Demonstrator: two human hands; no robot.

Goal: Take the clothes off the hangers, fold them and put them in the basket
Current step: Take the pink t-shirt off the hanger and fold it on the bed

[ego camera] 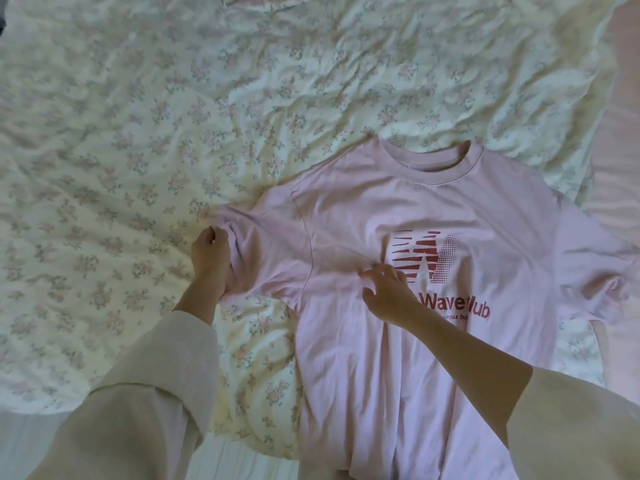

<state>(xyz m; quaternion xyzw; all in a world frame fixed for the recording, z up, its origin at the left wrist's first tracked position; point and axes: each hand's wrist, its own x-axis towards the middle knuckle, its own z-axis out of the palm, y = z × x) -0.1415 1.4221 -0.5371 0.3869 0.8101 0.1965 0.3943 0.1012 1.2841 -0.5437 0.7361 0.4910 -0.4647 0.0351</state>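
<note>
A pale pink T-shirt (pixel 398 209) with a red printed logo lies face up on the bed, collar pointing away from me. My left hand (pixel 207 261) grips the bunched end of the shirt's left sleeve. My right hand (pixel 388 292) pinches the fabric on the chest, just left of the logo, and partly covers the printed words. The shirt's right sleeve lies spread toward the right edge. No hanger and no basket are in view.
A crumpled floral duvet (pixel 156 133) covers the bed around the shirt. A strip of pink sheet (pixel 620 202) shows along the right edge. Another pink piece of cloth (pixel 270 0) peeks in at the top edge.
</note>
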